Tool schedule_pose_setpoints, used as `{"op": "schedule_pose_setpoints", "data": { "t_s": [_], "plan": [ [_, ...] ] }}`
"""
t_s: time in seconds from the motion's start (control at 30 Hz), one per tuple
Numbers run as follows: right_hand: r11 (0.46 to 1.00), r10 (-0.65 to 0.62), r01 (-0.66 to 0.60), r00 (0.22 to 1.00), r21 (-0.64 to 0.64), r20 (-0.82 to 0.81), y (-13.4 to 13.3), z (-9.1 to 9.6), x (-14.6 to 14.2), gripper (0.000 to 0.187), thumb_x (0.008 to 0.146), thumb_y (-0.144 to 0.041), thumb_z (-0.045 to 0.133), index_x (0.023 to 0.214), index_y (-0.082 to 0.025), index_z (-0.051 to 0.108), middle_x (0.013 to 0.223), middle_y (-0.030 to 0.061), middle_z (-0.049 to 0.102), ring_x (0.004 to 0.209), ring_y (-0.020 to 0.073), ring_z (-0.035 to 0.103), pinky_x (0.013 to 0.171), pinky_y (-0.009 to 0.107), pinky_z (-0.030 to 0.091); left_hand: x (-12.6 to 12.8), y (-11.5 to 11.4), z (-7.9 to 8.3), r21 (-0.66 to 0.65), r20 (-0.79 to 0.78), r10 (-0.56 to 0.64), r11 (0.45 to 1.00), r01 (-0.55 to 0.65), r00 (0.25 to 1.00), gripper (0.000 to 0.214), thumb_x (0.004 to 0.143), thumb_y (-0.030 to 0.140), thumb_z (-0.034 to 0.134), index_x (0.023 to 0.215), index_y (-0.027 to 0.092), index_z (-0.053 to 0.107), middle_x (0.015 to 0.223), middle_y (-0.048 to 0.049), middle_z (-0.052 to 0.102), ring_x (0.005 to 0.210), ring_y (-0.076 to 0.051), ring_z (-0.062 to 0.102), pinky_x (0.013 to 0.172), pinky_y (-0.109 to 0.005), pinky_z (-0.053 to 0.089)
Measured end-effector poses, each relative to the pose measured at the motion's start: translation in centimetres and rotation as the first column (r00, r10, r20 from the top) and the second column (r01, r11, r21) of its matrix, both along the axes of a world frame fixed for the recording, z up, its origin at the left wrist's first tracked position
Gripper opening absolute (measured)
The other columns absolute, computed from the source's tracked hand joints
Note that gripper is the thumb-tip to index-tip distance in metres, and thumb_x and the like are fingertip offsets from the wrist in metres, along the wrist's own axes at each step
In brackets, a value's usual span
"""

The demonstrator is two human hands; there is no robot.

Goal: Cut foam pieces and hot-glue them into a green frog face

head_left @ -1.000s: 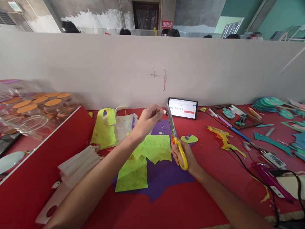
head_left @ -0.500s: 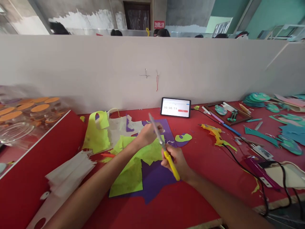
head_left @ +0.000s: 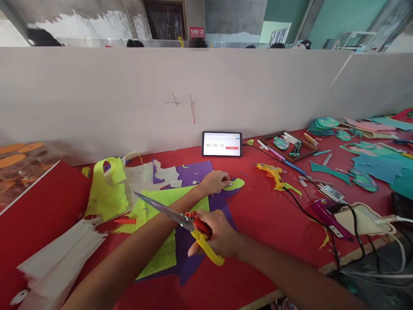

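My right hand (head_left: 217, 234) is closed around scissors (head_left: 166, 211) with yellow and red handles. Their blades lie nearly together and point left, above my left forearm. With fingers pinched, my left hand (head_left: 217, 181) holds a small white piece (head_left: 230, 184) at the fingertips. That piece is over a small cutout (head_left: 238, 185) of yellow-green felt backed with purple. Under my arms, a yellow-green felt sheet (head_left: 161, 252) overlaps purple felt (head_left: 190, 262). White felt with ragged edges (head_left: 140, 176) is to the left.
A tablet (head_left: 222, 144) showing a timer leans against the white partition. Right of it are a yellow glue gun (head_left: 272, 172), a brown tray (head_left: 309, 154), a magenta power strip (head_left: 332, 219) with cables and teal felt scraps (head_left: 376, 168). A red board (head_left: 35, 215) stands at left.
My left hand has moved right onto the small cutout, carrying the white piece. The scissors have swung from pointing upward to pointing left, and my right hand is nearer to me.
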State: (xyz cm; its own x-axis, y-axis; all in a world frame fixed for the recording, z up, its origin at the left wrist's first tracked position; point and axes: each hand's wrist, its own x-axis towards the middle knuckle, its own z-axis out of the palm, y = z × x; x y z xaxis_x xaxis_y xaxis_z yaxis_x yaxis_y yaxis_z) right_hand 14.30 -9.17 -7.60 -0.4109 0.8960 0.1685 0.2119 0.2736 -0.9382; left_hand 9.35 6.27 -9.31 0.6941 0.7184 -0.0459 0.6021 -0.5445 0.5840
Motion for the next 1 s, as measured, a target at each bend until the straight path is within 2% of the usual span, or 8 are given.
{"op": "schedule_pose_setpoints", "data": {
  "t_s": [0.17, 0.33, 0.43, 0.5, 0.57, 0.67, 0.83, 1.0],
  "plan": [
    [0.999, -0.040, 0.040, 0.999, -0.006, -0.021, 0.3, 0.1, 0.2, 0.043, 0.069, -0.042, 0.076, 0.069, -0.023, 0.038, 0.057, -0.0085, 0.037, 0.054, 0.0080, 0.029, 0.050, 0.022, 0.025, -0.7, -0.1, 0.0, 0.110, 0.023, 0.086, 0.990, -0.088, 0.996, 0.014, 0.085, 0.033, 0.066, 0.089, 0.020, 0.063, 0.082, -0.0031, 0.069, 0.071, -0.019, 0.059, 0.059, -0.028, 0.035],
    [0.999, -0.052, 0.050, 0.995, -0.016, -0.080, 0.3, -0.2, 0.1, 0.049, 0.067, -0.050, 0.082, 0.072, -0.021, 0.043, 0.058, -0.0080, 0.044, 0.055, 0.0075, 0.033, 0.050, 0.020, 0.030, -5.6, 1.3, 2.4, 0.157, 0.130, 0.191, 0.965, -0.210, 0.973, 0.013, 0.087, 0.022, 0.055, 0.093, 0.020, 0.066, 0.081, -0.0037, 0.069, 0.072, -0.017, 0.061, 0.063, -0.027, 0.039],
    [0.990, -0.062, 0.044, 0.990, -0.137, -0.127, 0.0, -0.5, -0.2, 0.045, 0.068, -0.048, 0.083, 0.076, -0.022, 0.047, 0.061, -0.0076, 0.044, 0.054, 0.0079, 0.041, 0.048, 0.019, 0.037, -9.0, 1.7, 3.7, 0.175, -0.002, 0.258, 0.951, -0.254, 0.966, 0.019, 0.084, 0.018, 0.053, 0.092, 0.020, 0.070, 0.087, -0.0059, 0.072, 0.076, -0.020, 0.063, 0.066, -0.028, 0.040],
    [0.968, -0.088, 0.044, 0.981, -0.246, -0.173, -0.1, -0.8, -0.5, 0.043, 0.069, -0.047, 0.082, 0.077, -0.022, 0.048, 0.064, -0.0069, 0.044, 0.052, 0.0090, 0.050, 0.048, 0.019, 0.043, -10.4, 1.4, 3.8, 0.161, -0.113, 0.268, 0.955, -0.249, 0.957, 0.019, 0.082, 0.017, 0.055, 0.090, 0.020, 0.071, 0.089, -0.0069, 0.073, 0.078, -0.022, 0.064, 0.066, -0.029, 0.040],
    [0.950, -0.120, 0.054, 0.972, -0.306, -0.201, -0.1, -1.1, -0.7, 0.044, 0.068, -0.046, 0.083, 0.077, -0.023, 0.047, 0.067, -0.0061, 0.047, 0.053, 0.0112, 0.058, 0.050, 0.021, 0.048, -11.2, 1.0, 3.3, 0.140, -0.181, 0.266, 0.960, -0.243, 0.947, 0.016, 0.083, 0.020, 0.057, 0.093, 0.019, 0.070, 0.089, -0.0075, 0.072, 0.080, -0.023, 0.064, 0.066, -0.030, 0.039],
    [0.949, -0.138, 0.073, 0.971, -0.306, -0.197, 0.0, -1.5, -0.7, 0.043, 0.067, -0.045, 0.084, 0.075, -0.023, 0.047, 0.067, -0.0056, 0.050, 0.057, 0.0148, 0.065, 0.053, 0.024, 0.053, -11.4, 0.4, 2.1, 0.132, -0.170, 0.249, 0.965, -0.228, 0.954, 0.014, 0.084, 0.024, 0.061, 0.096, 0.018, 0.066, 0.090, -0.0074, 0.070, 0.082, -0.023, 0.061, 0.067, -0.030, 0.039],
    [0.967, -0.158, 0.125, 0.978, -0.222, -0.135, 0.2, -2.2, -0.7, 0.037, 0.071, -0.044, 0.080, 0.076, -0.024, 0.050, 0.061, -0.0053, 0.053, 0.055, 0.0149, 0.064, 0.050, 0.023, 0.050, -11.6, 0.6, 0.1, 0.107, -0.055, 0.226, 0.970, -0.219, 0.973, 0.006, 0.085, 0.022, 0.062, 0.089, 0.019, 0.061, 0.090, -0.0055, 0.066, 0.081, -0.020, 0.058, 0.069, -0.030, 0.040],
    [0.961, -0.188, 0.160, 0.976, -0.225, -0.110, 0.7, -2.5, -0.7, 0.038, 0.071, -0.042, 0.079, 0.074, -0.024, 0.046, 0.059, -0.0055, 0.053, 0.054, 0.0164, 0.064, 0.049, 0.024, 0.048, -12.1, 0.8, -1.3, 0.118, 0.047, 0.209, 0.970, -0.213, 0.977, 0.003, 0.083, 0.018, 0.060, 0.081, 0.019, 0.057, 0.087, -0.0042, 0.064, 0.080, -0.019, 0.056, 0.072, -0.031, 0.042]
  ]
}}
